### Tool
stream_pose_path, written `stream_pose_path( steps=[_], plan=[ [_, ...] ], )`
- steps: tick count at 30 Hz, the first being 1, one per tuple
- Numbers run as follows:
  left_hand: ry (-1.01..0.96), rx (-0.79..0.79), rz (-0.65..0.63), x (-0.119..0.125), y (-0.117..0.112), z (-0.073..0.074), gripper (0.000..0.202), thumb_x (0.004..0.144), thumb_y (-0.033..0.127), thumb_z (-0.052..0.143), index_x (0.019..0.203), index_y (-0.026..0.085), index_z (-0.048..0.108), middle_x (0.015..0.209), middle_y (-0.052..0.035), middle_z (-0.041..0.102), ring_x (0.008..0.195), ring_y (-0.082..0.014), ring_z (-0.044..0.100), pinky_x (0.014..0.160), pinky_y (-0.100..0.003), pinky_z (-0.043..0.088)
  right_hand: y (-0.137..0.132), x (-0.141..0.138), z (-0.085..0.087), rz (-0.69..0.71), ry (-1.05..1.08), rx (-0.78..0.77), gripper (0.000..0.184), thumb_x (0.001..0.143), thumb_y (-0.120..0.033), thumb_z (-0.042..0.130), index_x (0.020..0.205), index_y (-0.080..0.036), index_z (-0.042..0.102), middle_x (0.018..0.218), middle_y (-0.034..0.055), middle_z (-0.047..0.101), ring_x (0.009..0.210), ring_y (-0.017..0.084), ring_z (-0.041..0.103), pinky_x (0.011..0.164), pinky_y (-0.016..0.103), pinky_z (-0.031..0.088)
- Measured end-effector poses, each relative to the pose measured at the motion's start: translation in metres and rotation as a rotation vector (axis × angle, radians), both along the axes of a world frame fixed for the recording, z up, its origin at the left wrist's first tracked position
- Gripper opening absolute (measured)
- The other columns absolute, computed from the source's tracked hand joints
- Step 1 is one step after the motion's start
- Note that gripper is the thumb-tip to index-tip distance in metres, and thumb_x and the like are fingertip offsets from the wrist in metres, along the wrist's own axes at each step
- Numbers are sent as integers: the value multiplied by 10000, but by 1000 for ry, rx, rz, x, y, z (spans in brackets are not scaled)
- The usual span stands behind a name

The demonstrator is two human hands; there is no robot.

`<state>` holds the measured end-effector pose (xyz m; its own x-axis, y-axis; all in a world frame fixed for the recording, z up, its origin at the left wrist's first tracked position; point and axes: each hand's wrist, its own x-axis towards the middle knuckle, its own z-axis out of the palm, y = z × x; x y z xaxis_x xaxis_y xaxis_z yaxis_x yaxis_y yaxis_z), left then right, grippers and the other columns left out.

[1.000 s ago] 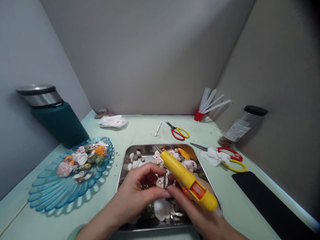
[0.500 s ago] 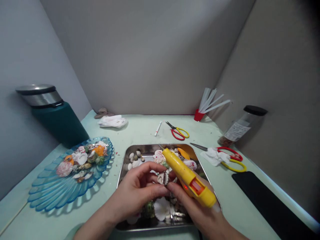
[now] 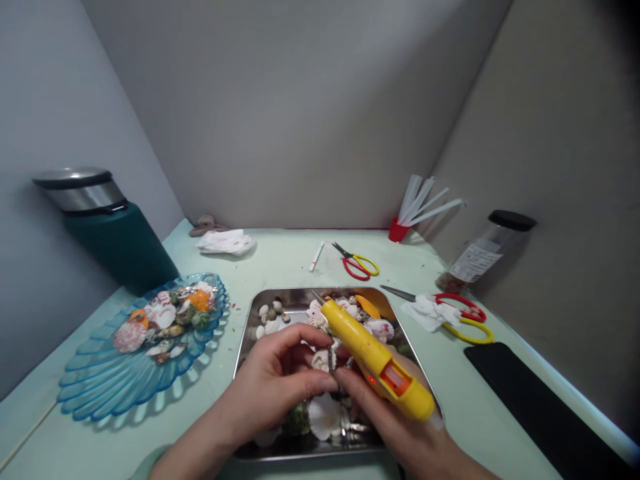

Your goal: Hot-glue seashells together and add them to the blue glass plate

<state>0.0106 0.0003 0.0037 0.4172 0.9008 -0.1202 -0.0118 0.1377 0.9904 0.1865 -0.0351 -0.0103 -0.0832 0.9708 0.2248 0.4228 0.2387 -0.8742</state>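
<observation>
Over a metal tray (image 3: 241, 353) of seashells, my left hand (image 3: 280, 373) pinches a small whitish shell (image 3: 321, 361) between thumb and fingers. My right hand (image 3: 390, 400) is closed around a yellow hot glue gun (image 3: 357, 333), its nozzle pointing up and to the left, with a red light lit on its side. The right thumb and fingertips also touch the edge of the small shell. In the tray, a white scallop shell (image 3: 324, 417) lies below the hands, and an orange shell (image 3: 367, 307) lies at the back right. My hands hide the middle of the tray.
A blue glass dish (image 3: 100, 380) with shells and a green bottle (image 3: 120, 240) stand left. Small scissors (image 3: 357, 261) and a white stick (image 3: 317, 257) lie behind the tray. Large scissors (image 3: 467, 330), a jar (image 3: 480, 253), a red cup (image 3: 399, 231) of glue sticks and a black strip (image 3: 530, 400) are right.
The glue gun has shifted very slightly, its nozzle a little to the left. The small shell has turned a little between my fingertips; both hands stay almost in place.
</observation>
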Motion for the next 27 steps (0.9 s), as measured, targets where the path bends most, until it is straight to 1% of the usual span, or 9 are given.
stream_pose_path(
  steps=[3, 7, 13, 17, 20, 21, 23, 27],
  plan=[
    [-15, -12, 7, 1, 0, -1, 324, 615, 224, 761, 890, 168, 598, 764, -2, 614, 677, -135, 550, 618, -250, 447, 0, 0, 2, 34, -2, 2, 116, 851, -320, 555, 857, -212, 596, 708, -21, 617, 630, 146, 602, 605, 240, 491],
    [-24, 1, 20, 1, 0, -2, 300, 610, 212, 763, 866, 169, 613, 786, -9, 617, 709, -150, 562, 638, -264, 457, 0, 0, 4, 40, -15, 11, 128, 846, -323, 555, 842, -203, 599, 697, -15, 611, 626, 152, 599, 595, 246, 490],
    [-4, 29, 15, 1, 1, 0, 291, 611, 202, 759, 865, 162, 625, 810, -22, 633, 742, -167, 575, 661, -276, 466, 1, 0, 2, 27, -9, 5, 147, 845, -326, 552, 875, -198, 617, 695, -8, 621, 617, 158, 602, 574, 250, 498],
    [-16, 35, 14, 1, 2, 0, 277, 615, 200, 757, 856, 167, 623, 836, -24, 639, 754, -167, 581, 669, -276, 471, 1, 0, -2, 11, -11, 30, 153, 842, -320, 563, 930, -210, 624, 744, -2, 652, 638, 163, 624, 604, 258, 516],
    [-15, 22, 23, 2, 2, 1, 277, 613, 209, 759, 849, 164, 619, 819, -22, 634, 744, -166, 582, 665, -278, 473, 1, 1, -6, -8, -26, 47, 171, 832, -312, 576, 968, -219, 622, 821, 14, 672, 732, 185, 646, 686, 280, 529],
    [-10, 20, 24, 2, 2, 2, 283, 616, 213, 758, 856, 163, 617, 813, -21, 631, 739, -163, 579, 660, -275, 470, 1, 1, -6, -22, -31, 57, 182, 823, -312, 588, 975, -219, 622, 852, 21, 675, 776, 196, 648, 721, 294, 529],
    [-2, 14, 16, 2, 1, 2, 296, 628, 213, 753, 883, 164, 611, 805, -17, 627, 718, -148, 567, 642, -256, 457, 0, 0, -7, -45, -25, 62, 198, 814, -321, 596, 981, -217, 621, 874, 29, 675, 804, 207, 648, 740, 309, 528],
    [-20, -40, 2, 1, 0, 1, 329, 637, 200, 750, 924, 170, 591, 739, 15, 602, 616, -95, 521, 574, -210, 413, -1, -2, -7, -81, 45, 35, 214, 815, -357, 585, 967, -213, 632, 806, 26, 668, 728, 201, 647, 672, 305, 538]
  ],
)
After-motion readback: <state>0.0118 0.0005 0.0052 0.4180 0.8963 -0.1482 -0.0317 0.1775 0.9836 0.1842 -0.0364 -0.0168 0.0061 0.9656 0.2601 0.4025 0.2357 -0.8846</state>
